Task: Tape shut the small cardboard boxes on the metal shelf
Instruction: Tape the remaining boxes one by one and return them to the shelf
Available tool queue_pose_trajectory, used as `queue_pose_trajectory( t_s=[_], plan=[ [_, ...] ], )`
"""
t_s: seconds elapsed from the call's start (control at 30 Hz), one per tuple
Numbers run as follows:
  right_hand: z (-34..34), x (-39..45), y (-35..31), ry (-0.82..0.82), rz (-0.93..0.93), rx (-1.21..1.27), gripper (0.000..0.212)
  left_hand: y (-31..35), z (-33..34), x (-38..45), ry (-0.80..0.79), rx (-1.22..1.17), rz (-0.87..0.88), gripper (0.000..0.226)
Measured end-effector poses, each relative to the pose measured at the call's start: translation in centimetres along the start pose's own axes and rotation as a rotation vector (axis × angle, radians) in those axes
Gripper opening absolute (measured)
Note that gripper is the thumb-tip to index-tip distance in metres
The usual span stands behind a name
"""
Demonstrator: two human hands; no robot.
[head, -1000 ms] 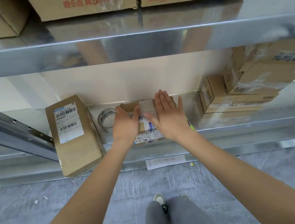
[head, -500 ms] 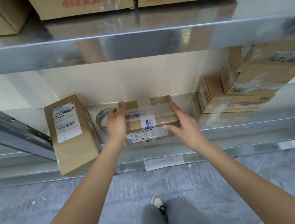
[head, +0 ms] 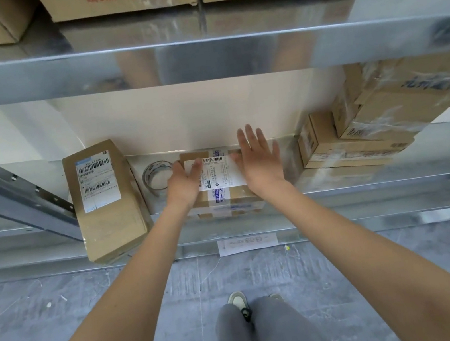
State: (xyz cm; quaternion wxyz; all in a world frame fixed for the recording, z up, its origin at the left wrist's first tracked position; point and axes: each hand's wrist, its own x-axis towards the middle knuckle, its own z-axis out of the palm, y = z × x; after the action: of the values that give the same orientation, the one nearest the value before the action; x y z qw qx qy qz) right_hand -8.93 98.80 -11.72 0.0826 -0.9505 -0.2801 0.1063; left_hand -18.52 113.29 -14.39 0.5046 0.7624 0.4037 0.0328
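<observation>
Small cardboard box [head: 222, 188] sits on the metal shelf [head: 342, 194], just right of the tape roll [head: 155, 176]; white shipping label w/ barcode on top, clear tape across. Half a sec ago both hands gripped its ends. Now the left hand [head: 185, 181] and right hand [head: 261, 161] lie flat on top, fingers straight.

Seven cardboard boxes [head: 224, 197]; one tape roll [head: 155, 176]
</observation>
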Motion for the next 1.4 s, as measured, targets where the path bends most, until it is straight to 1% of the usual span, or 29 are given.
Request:
queue_pose_trajectory(
  t_s=[0.07,0.13,0.17,0.23,0.3,0.37,0.43,0.5,0.6,0.63,0.7,0.77,0.8,0.83,0.9,0.93,1.0,1.07,1.13,1.17,1.2,1.27,1.33,1.4],
  plan=[
    [0.0,0.2,-0.3,-0.045,-0.072,0.029,0.066,-0.1,0.2,-0.1,0.017,-0.003,0.004,0.054],
    [0.4,-0.3,-0.7,-0.109,-0.082,0.027,0.073,0.1,0.5,-0.2,0.032,0.002,-0.006,0.056],
    [0.7,-0.9,-0.9,-0.114,-0.072,0.029,0.074,0.3,0.5,-0.2,0.034,0.012,-0.01,0.059],
    [1.4,-2.7,-1.0,-0.055,-0.073,0.038,0.076,0.4,0.6,-0.2,0.038,0.03,-0.018,0.061],
    [2.5,-5.8,-0.6,0.015,-0.141,0.045,0.079,0.4,0.6,-0.1,0.03,0.043,-0.029,0.059],
    [3.7,-9.3,0.1,0.047,-0.206,0.059,0.082,0.3,0.6,0.1,0.003,0.071,-0.022,0.053],
    [4.8,-10.9,0.5,0.058,-0.228,0.045,0.08,0.4,0.4,0.5,-0.02,0.085,-0.005,0.048],
    [5.2,-10.8,0.4,0.073,-0.224,0.059,0.074,0.6,0.4,0.7,-0.034,0.083,-0.004,0.052],
    [4.9,-10.0,1.0,0.138,-0.267,0.221,0.064,0.9,0.3,0.9,-0.04,0.068,-0.016,0.055],
    [4.9,-9.7,1.6,0.163,-0.253,0.28,0.063,0.8,0.3,0.9,-0.042,0.055,-0.023,0.056],
    [4.7,-9.2,2.6,0.185,-0.134,0.454,0.067,0.6,0.4,0.8,-0.042,0.037,-0.036,0.058],
    [4.3,-8.8,3.0,0.126,-0.035,0.749,0.074,0.8,0.5,0.7,-0.044,0.007,-0.049,0.06],
    [4.2,-8.6,3.3,0.101,-0.014,0.838,0.074,1.0,0.4,0.6,-0.053,-0.027,-0.068,0.061],
    [4.0,-8.4,3.7,0.094,-0.005,0.86,0.074,1.1,0.2,0.4,-0.067,-0.092,-0.101,0.061],
    [3.6,-7.8,4.4,0.097,0.003,0.85,0.072,1.0,-0.5,-0.3,-0.104,-0.305,-0.169,0.059],
    [3.3,-7.3,4.5,0.109,0.013,0.849,0.071,1.0,-1.0,-0.9,-0.103,-0.4,-0.17,0.058],
    [2.1,-5.8,4.4,0.144,0.022,0.791,0.068,0.8,-1.4,-1.6,-0.082,-0.477,-0.13,0.06],
    [1.1,-4.0,3.9,0.135,0.017,0.687,0.063,0.6,-1.5,-2.1,-0.032,-0.398,-0.069,0.058],
    [0.3,-2.2,2.9,0.105,0.041,0.632,0.054,0.3,-1.3,-2.1,0.015,-0.277,-0.038,0.076],
    [-0.1,-1.5,2.4,0.1,0.065,0.611,0.051,0.2,-1.2,-1.8,0.035,-0.237,-0.046,0.081],
    [-0.4,-0.9,1.8,0.103,0.096,0.56,0.053,0.3,-1.1,-1.6,0.053,-0.217,-0.057,0.082],
    [-0.6,0.1,0.8,0.138,0.108,0.323,0.061,0.8,-0.8,-0.9,0.076,-0.196,-0.115,0.086],
    [-0.7,0.7,-0.2,0.161,-0.044,0.104,0.056,1.7,-0.6,0.3,0.105,-0.187,-0.164,0.087],
    [-0.4,0.9,-0.9,0.104,-0.17,0.02,0.055,2.4,-0.5,1.5,0.104,-0.182,-0.172,0.08]
  ],
)
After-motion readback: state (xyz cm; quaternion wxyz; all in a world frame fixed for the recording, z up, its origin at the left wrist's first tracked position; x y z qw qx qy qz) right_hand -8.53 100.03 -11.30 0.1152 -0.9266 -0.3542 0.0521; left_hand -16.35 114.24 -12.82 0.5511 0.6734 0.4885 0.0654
